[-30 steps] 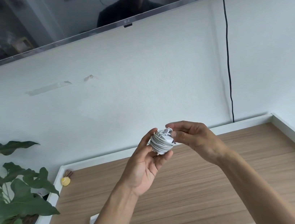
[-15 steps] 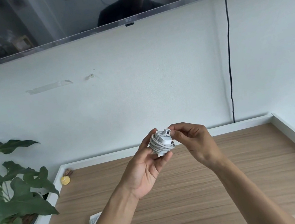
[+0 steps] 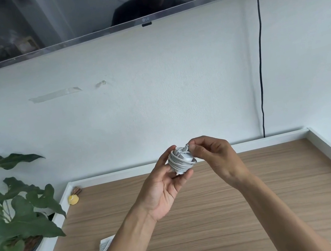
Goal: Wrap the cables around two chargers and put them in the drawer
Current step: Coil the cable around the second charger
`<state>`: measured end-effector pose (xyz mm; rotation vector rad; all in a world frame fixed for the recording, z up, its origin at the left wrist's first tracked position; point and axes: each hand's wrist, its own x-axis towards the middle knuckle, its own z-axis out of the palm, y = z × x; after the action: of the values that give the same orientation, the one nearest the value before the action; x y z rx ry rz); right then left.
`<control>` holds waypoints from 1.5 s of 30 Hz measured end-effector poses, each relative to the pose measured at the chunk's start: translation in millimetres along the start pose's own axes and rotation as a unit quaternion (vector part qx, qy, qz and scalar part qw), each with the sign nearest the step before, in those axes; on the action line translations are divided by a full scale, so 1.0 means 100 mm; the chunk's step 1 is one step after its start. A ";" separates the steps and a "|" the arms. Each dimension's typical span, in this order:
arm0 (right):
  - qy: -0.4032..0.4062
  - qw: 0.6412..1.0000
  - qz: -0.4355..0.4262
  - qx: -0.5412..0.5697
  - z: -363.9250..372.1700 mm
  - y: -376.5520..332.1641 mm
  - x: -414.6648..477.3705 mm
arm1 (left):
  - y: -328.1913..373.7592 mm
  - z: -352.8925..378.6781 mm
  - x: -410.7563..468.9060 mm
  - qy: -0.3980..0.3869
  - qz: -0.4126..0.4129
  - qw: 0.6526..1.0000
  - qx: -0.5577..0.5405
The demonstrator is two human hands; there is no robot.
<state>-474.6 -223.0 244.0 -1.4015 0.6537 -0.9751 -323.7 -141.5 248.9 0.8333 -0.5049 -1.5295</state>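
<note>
A white charger point(image 3: 181, 160) with its white cable wound around it in many turns is held up above the wooden top point(image 3: 236, 211). My left hand point(image 3: 165, 189) cradles it from below and the left, thumb on its side. My right hand point(image 3: 213, 157) pinches the cable's end at the top of the bundle between thumb and forefinger. A second charger and the drawer are out of sight.
A white-rimmed cabinet top point(image 3: 322, 145) runs along the wall. A white paper packet point(image 3: 105, 245) lies near my left forearm. A small yellow object point(image 3: 73, 199) sits at the back left corner. A leafy plant point(image 3: 13, 214) stands left. A black cord point(image 3: 260, 65) hangs below the screen point(image 3: 60, 18).
My right fingers have shifted from the side of the bundle up to its top, pinching the cable end. The left hand has kept its hold in nearly the same spot.
</note>
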 end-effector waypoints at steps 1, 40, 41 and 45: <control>-0.001 1.000 0.001 -0.008 -0.01 -0.01 0.00 | 0.00 0.00 0.00 0.001 -0.004 1.000 0.001; -0.039 0.930 -0.233 -0.282 -0.16 0.14 -0.06 | -0.08 -0.08 -0.02 0.025 -0.050 0.998 -0.008; -0.047 0.916 -0.247 -0.313 -0.19 0.14 -0.03 | -0.09 -0.09 -0.02 0.029 -0.055 0.998 -0.007; -0.077 0.880 -0.292 -0.365 -0.25 0.16 0.04 | -0.12 -0.11 -0.02 0.042 -0.069 0.997 -0.001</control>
<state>-491.4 -240.4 226.0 -2.4217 0.4979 -1.1106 -323.8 -136.5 233.2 0.9441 -0.3902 -1.6130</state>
